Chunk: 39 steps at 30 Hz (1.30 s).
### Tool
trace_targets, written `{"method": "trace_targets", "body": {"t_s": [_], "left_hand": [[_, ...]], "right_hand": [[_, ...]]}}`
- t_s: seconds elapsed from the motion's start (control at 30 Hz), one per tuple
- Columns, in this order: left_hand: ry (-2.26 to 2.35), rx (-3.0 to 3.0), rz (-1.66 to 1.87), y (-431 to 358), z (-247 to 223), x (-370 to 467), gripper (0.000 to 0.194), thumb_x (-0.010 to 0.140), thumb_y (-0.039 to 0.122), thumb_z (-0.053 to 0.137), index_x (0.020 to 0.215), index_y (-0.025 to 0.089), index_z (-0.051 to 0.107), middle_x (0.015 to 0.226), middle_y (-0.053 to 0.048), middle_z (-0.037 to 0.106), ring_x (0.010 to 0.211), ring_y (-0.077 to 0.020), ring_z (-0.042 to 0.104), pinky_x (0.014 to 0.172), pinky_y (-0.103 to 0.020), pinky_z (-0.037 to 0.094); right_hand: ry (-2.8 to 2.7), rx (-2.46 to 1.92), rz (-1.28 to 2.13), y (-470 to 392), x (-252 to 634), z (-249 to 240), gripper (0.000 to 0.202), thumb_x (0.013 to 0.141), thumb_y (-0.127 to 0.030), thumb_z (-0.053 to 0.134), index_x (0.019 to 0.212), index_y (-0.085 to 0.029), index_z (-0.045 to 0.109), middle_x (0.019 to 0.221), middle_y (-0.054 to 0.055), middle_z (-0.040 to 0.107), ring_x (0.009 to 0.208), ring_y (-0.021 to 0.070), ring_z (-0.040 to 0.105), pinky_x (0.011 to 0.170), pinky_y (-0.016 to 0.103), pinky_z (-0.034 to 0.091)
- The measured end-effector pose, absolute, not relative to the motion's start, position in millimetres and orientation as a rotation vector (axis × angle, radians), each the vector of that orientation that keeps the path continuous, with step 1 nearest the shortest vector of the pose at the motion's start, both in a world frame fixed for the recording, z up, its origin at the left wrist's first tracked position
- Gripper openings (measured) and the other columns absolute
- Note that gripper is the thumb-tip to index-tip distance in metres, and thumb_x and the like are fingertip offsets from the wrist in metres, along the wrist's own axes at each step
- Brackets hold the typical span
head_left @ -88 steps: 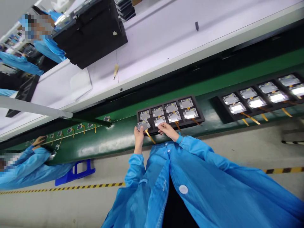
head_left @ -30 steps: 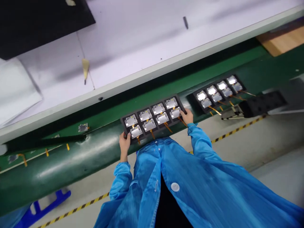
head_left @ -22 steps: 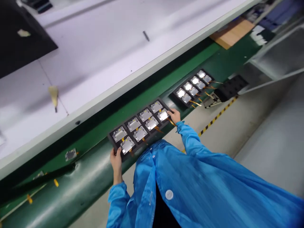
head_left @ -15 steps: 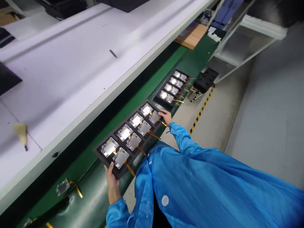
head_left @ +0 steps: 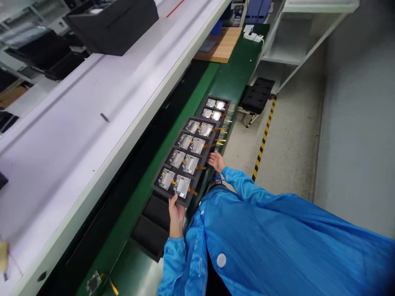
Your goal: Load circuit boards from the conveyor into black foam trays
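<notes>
The tray point(head_left: 164, 192) was over the green bench point(head_left: 237, 78), slanting away from the person, with eight boards point(head_left: 189, 164) in two columns of four. Orange ribbons point(head_left: 200, 167) stuck out past its right edge. The left hand point(head_left: 176, 213) was clamped on the tray's near end, thumb on top by the nearest right-hand board and the other fingers mostly hidden below. The right hand point(head_left: 217, 161) was just beside the right edge, its fingers loosely apart; whether they touched the tray could not be told.

Below the near end, partly covered, was a dark tray point(head_left: 151, 234) on the bench. Beyond the far end, a loaded tray point(head_left: 226, 102) was partly hidden. A loose board point(head_left: 94, 283) lay on the bench at lower left.

Along the left ran a white shelf point(head_left: 77, 144) with a black box point(head_left: 114, 26). To the right, black trays point(head_left: 259, 94) were stacked on a stand near striped tape point(head_left: 262, 139).
</notes>
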<state>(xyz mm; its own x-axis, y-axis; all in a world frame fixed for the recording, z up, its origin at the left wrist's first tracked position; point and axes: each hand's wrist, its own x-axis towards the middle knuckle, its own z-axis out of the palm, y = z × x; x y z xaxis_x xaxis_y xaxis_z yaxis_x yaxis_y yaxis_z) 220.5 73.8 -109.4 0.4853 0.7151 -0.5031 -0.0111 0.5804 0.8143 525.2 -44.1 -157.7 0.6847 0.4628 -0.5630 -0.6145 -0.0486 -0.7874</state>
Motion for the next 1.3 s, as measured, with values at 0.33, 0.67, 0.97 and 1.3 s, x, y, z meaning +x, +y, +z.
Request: {"method": "trace_targets", "body": {"t_s": [0.33, 0.67, 0.97, 1.3], "left_hand": [[0.795, 1.077, 0.388, 98.1, -115.4, 498.7, 0.064, 0.097, 0.064, 0.06, 0.141, 0.018, 0.065, 0.135, -0.017, 0.073, 0.134, -0.03, 0.067, 0.11, -0.049, 0.058], [0.957, 0.739, 0.26, 77.8, -165.9, 579.9, 0.046, 0.104, 0.032, 0.067, 0.147, 0.018, 0.059, 0.14, -0.016, 0.072, 0.13, -0.0235, 0.071, 0.106, -0.039, 0.06], [0.943, 0.593, 0.308, 80.7, -181.7, 570.7, 0.047, 0.103, 0.026, 0.071, 0.149, 0.021, 0.061, 0.144, -0.016, 0.07, 0.128, -0.0257, 0.071, 0.105, -0.039, 0.061], [0.978, 0.674, 0.299, 82.4, -183.4, 564.9, 0.05, 0.098, 0.032, 0.078, 0.145, 0.021, 0.065, 0.14, -0.017, 0.072, 0.13, -0.0296, 0.071, 0.104, -0.042, 0.061]], "right_hand": [[0.409, -1.524, 1.242, -140.7, 577.4, -216.6, 0.027, 0.074, -0.024, 0.088, 0.07, -0.02, 0.061, 0.06, 0.001, 0.068, 0.048, 0.0144, 0.063, 0.049, 0.023, 0.049], [0.66, -1.547, 1.049, -226.3, 632.3, -234.9, 0.017, 0.082, -0.019, 0.072, 0.07, -0.021, 0.059, 0.067, 0.001, 0.069, 0.06, 0.0146, 0.067, 0.061, 0.025, 0.055], [0.652, -1.627, 1.137, -208.5, 667.9, -253.4, 0.008, 0.086, -0.023, 0.071, 0.081, -0.018, 0.066, 0.072, 0.003, 0.073, 0.064, 0.0152, 0.068, 0.063, 0.024, 0.056], [0.567, -1.629, 1.161, -189.8, 682.6, -259.2, 0.013, 0.087, -0.023, 0.076, 0.082, -0.017, 0.065, 0.075, 0.003, 0.073, 0.062, 0.0132, 0.068, 0.061, 0.021, 0.054]]}}
